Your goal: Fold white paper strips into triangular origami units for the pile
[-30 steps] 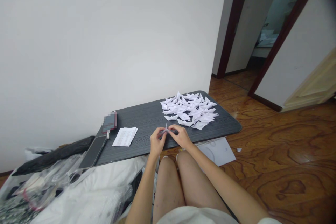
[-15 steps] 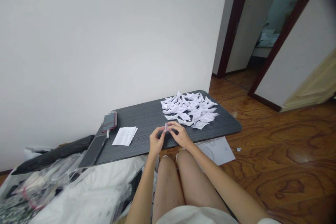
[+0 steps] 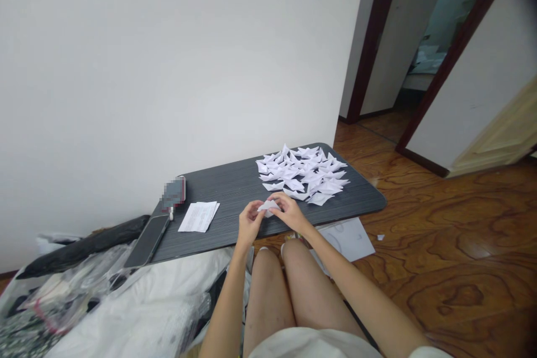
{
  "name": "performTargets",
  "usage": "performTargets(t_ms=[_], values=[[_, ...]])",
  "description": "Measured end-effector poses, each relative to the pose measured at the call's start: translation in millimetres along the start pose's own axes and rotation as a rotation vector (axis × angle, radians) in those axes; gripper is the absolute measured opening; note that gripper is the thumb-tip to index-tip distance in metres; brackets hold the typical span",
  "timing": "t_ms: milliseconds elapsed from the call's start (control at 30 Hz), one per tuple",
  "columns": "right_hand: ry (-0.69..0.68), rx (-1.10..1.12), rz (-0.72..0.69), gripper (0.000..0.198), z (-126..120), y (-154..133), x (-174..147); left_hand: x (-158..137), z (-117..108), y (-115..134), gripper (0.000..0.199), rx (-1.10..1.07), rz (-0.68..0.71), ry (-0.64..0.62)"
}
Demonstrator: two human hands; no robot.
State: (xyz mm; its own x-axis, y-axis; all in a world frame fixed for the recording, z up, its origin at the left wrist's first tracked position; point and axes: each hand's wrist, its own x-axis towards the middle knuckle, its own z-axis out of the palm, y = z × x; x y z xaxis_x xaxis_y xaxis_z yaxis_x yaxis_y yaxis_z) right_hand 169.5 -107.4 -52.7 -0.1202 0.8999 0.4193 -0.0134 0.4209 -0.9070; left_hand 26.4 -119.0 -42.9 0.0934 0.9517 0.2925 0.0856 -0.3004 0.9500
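Folded paper (image 3: 269, 208) pinched in grip of left hand (image 3: 249, 224) and right hand (image 3: 291, 213); arms (image 3: 356, 284) stretched forward, angled inward.

Soft light brightens a pale wall (image 3: 210, 67) and glints on the wood floor (image 3: 453, 235); the doorway (image 3: 436, 33) lies dimmer, upper-right corner dark, pixelation veiling a dark object (image 3: 174, 193).

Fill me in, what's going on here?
A person's left hand and right hand together hold a small folded white paper over the near side of a dark table. Many folded paper boats lie clustered on it beyond the hands, to the right. Flat paper sheets lie to the left.
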Motion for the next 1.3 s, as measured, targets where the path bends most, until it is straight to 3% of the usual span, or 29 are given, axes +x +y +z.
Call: performTargets(t_ms=[133, 367, 567, 667, 933, 1067, 1167, 1300], values=[[0.006, 0.167, 0.071, 0.027, -2, 4, 1, 1, -3, -1, 0.024, -0.044, -0.005, 0.012], [0.032, 0.147, 0.001, 0.014, -4, 7, 2, 2, -1, -6, 0.022, -0.056, -0.076, -0.039], [0.075, 0.248, 0.064, 0.033, -2, 10, 3, 3, 1, -7, 0.027, -0.113, -0.105, -0.009], [0.051, 0.28, 0.059, 0.027, -2, 11, 3, 3, 1, -3, 0.035, -0.127, -0.116, -0.073], [-0.062, 0.202, -0.009, 0.017, -6, 5, 2, 1, 5, -1, 0.029, 0.09, -0.01, -0.106], [0.033, 0.224, 0.012, 0.026, -4, 5, 2, 0, 7, -3, 0.024, 0.132, 0.022, -0.076], [0.101, 0.205, 0.013, 0.016, -1, 5, 1, -1, 7, -4, 0.018, 0.198, 0.069, -0.034], [0.031, 0.088, -0.033, 0.014, 4, 6, -2, -4, 8, -5, 0.019, 0.293, 0.121, 0.002]])
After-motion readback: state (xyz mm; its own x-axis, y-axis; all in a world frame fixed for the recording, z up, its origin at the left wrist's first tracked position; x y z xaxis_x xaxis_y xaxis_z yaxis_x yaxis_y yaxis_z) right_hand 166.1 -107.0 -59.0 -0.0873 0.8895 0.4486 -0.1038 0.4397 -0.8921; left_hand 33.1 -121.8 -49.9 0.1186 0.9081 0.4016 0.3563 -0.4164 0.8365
